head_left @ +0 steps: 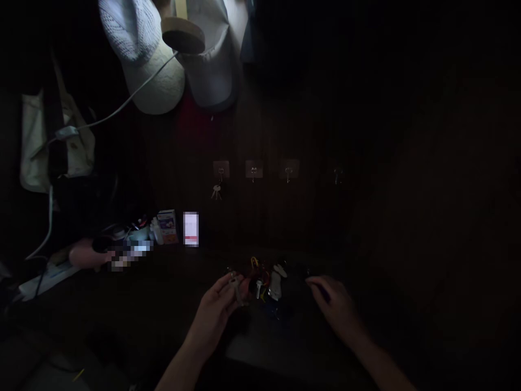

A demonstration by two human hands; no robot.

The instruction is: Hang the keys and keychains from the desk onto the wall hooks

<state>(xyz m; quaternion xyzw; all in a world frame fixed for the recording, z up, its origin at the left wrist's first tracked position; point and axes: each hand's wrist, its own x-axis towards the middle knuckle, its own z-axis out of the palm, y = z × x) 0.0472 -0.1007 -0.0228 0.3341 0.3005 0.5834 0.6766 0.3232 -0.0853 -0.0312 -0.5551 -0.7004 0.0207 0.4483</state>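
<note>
My left hand (215, 304) is closed around a few metal keys (236, 286), which lie across its fingers. Just right of it, a small heap of key bunches rests on the dark surface, with a silver key (259, 288), a pale grey fob-like piece (275, 286) and a yellow loop (254, 262). Apart from the heap, my right hand (334, 304) has its thumb and fingertips pinched together. Something dark purple shows inside its curled fingers, too dim to name.
Several adhesive hooks (254, 170) line the dark wall; one carries hanging keys (216, 191). A lit phone-like screen (191, 229) and a small box (167, 226) stand at left, near a pink hair dryer (87, 253). Caps (157, 81) and a bag (35, 141) hang above.
</note>
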